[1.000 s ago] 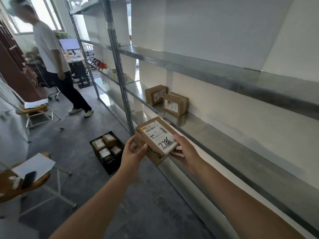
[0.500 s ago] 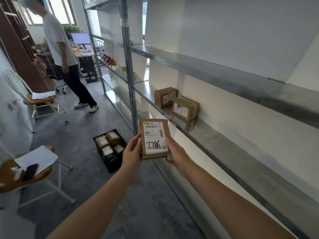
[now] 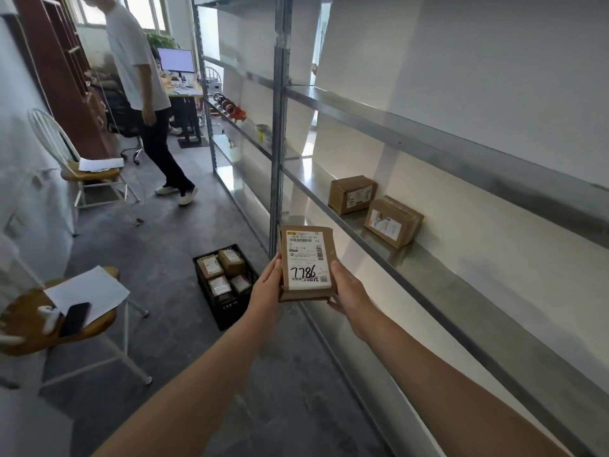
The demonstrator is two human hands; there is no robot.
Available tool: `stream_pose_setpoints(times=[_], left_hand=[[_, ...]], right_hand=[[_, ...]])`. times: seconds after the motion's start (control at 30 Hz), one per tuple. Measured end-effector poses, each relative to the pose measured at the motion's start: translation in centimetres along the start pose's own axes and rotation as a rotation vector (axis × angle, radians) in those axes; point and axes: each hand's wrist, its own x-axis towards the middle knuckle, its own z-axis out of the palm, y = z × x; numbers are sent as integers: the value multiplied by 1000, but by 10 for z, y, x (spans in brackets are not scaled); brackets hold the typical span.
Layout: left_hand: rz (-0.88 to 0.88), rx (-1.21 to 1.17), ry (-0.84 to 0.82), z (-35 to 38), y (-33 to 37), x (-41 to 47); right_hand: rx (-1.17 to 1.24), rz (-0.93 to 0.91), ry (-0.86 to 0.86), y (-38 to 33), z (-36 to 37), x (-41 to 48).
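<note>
Two grips, left hand and right hand, clasp a parcel hand-marked "7786".

"What's underfoot?"
"A grey concrete floor. A metal shelving rack runs along the white wall on the right."
"And the far end?"
"Daylit windows, a desk with a lit monitor, and possibly a potted plant. On the left, a white-backed wooden chair stands by a brown cabinet."
</note>
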Motion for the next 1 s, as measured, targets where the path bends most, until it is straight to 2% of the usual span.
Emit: stream_pose_setpoints(times=[0.23, 0.5, 0.87, 1.0], left_hand=[[-36, -71, 18, -76, 27, 17], [-40, -10, 48, -142, 40, 32], [-49, -22, 118, -175, 49, 60], [-34, -5, 147, -176, 58, 79]], right_hand=[[-50, -27, 31, -6, 76, 24], [7, -28, 6, -6, 146, 40], [-105, 0, -47, -10, 180, 83], [-67, 21, -62, -17, 183, 113]])
